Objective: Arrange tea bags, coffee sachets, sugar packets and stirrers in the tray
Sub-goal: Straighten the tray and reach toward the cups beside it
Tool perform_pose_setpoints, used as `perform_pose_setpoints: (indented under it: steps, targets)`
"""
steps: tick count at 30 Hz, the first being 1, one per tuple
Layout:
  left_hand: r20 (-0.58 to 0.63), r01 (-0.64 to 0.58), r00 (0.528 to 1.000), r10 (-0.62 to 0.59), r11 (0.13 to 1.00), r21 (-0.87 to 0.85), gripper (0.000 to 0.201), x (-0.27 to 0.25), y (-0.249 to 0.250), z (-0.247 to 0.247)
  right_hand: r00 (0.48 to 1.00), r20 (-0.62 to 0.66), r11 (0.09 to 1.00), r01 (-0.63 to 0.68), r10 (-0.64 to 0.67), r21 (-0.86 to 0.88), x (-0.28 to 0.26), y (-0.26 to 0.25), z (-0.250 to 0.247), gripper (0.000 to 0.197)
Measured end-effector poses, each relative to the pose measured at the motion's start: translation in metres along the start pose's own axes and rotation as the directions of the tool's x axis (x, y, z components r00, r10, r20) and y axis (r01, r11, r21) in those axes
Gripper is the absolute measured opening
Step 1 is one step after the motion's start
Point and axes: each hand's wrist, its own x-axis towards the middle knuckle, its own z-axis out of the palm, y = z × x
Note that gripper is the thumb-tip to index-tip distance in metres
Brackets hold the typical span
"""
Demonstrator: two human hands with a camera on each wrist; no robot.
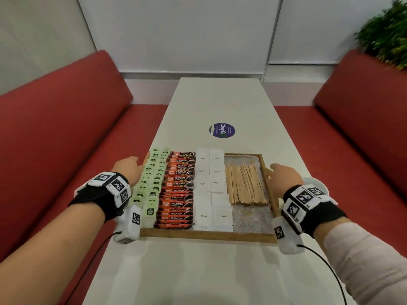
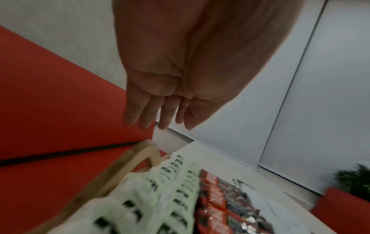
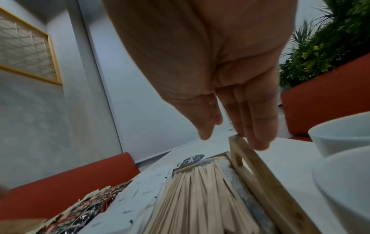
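A wooden tray (image 1: 207, 236) lies on the white table. From left to right it holds green tea bags (image 1: 152, 181), red-and-black coffee sachets (image 1: 179, 188), white sugar packets (image 1: 211, 190) and a bundle of wooden stirrers (image 1: 245, 183). My left hand (image 1: 128, 167) hovers with straight fingers over the tray's left handle (image 2: 128, 161) and holds nothing. My right hand (image 1: 284, 175) is empty too, its straight fingers (image 3: 258, 134) reaching down at the right handle (image 3: 246, 158). I cannot tell whether they touch it.
White cups (image 3: 344, 137) stand on the table just right of the tray, close to my right wrist. A round purple sticker (image 1: 222, 130) lies beyond the tray. Red benches (image 1: 55, 139) flank the narrow table, and a plant (image 1: 387, 34) sits at the far right.
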Motion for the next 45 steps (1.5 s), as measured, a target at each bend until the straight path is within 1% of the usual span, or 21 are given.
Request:
perform_pose_setpoints:
  steps: [1, 3, 4, 6, 9, 11, 13, 18, 20, 22, 24, 27, 29, 33, 37, 45]
  targets:
    - [0.041, 0.03, 0.999, -0.032, 0.999, 0.04, 0.039, -0.001, -0.006, 0.005, 1.0, 0.003, 1.0, -0.002, 0.002, -0.013, 0.001, -0.001, 0.001, 0.027]
    - [0.069, 0.027, 0.997, -0.033, 0.996, 0.079, 0.031, 0.0, -0.015, 0.016, 1.0, 0.001, 0.999, -0.014, 0.014, -0.028, 0.001, -0.004, 0.002, 0.028]
    - [0.057, 0.018, 0.998, -0.023, 0.997, 0.08, 0.028, 0.001, -0.02, 0.021, 1.0, 0.002, 0.999, -0.018, 0.018, -0.043, 0.002, -0.004, 0.002, 0.029]
    - [0.006, 0.008, 1.0, -0.009, 0.999, 0.053, 0.023, 0.005, -0.029, 0.027, 1.0, 0.016, 0.997, -0.015, 0.016, -0.074, 0.005, -0.004, 0.002, 0.025]
    - [-0.064, -0.005, 0.998, 0.002, 0.999, -0.054, 0.012, 0.011, -0.039, 0.028, 0.998, 0.053, 0.99, -0.032, 0.039, -0.136, 0.011, -0.003, 0.006, 0.019]
    - [-0.062, -0.009, 0.998, 0.002, 0.993, -0.118, 0.017, 0.016, -0.042, 0.028, 0.997, 0.044, 0.987, -0.056, 0.063, -0.149, 0.017, -0.003, 0.009, 0.017]
    - [-0.058, -0.019, 0.998, 0.011, 0.99, -0.141, 0.027, 0.024, -0.046, 0.026, 0.996, 0.025, 0.987, -0.08, 0.084, -0.137, 0.024, -0.005, 0.012, 0.015]
    - [-0.046, -0.043, 0.998, 0.038, 0.991, -0.123, 0.039, 0.054, -0.046, 0.022, 0.992, -0.009, 0.984, -0.127, 0.127, -0.126, 0.045, -0.013, 0.015, 0.015]
    - [-0.045, -0.06, 0.998, 0.055, 0.99, -0.129, 0.037, 0.065, -0.044, 0.022, 0.991, -0.011, 0.982, -0.132, 0.132, -0.139, 0.054, -0.015, 0.014, 0.015]
    - [-0.042, -0.063, 0.997, 0.058, 0.986, -0.156, 0.04, 0.075, -0.045, 0.022, 0.991, -0.014, 0.979, -0.133, 0.133, -0.154, 0.064, -0.017, 0.012, 0.016]
    - [-0.031, -0.049, 0.999, 0.044, 0.977, -0.208, 0.044, 0.085, -0.046, 0.023, 0.99, -0.014, 0.976, -0.138, 0.138, -0.168, 0.074, -0.019, 0.01, 0.016]
    - [-0.019, -0.031, 0.999, 0.026, 0.947, -0.32, 0.043, 0.098, -0.047, 0.026, 0.989, -0.022, 0.97, -0.146, 0.144, -0.193, 0.088, -0.021, 0.008, 0.019]
    - [-0.024, -0.031, 0.999, 0.023, 0.932, -0.362, 0.043, 0.106, -0.046, 0.027, 0.989, -0.031, 0.969, -0.146, 0.143, -0.199, 0.096, -0.022, 0.008, 0.022]
    - [-0.033, -0.032, 0.999, 0.021, 0.923, -0.383, 0.044, 0.117, -0.043, 0.027, 0.988, -0.04, 0.971, -0.156, 0.151, -0.182, 0.109, -0.026, 0.006, 0.022]
    - [-0.055, -0.053, 0.998, 0.035, 0.932, -0.358, 0.044, 0.125, -0.039, 0.026, 0.986, -0.041, 0.974, -0.164, 0.159, -0.155, 0.121, -0.029, 0.005, 0.021]
    - [-0.027, -0.03, 0.999, 0.021, 0.925, -0.38, 0.045, 0.139, -0.039, 0.025, 0.987, -0.048, 0.973, -0.161, 0.155, -0.164, 0.137, -0.031, 0.005, 0.023]
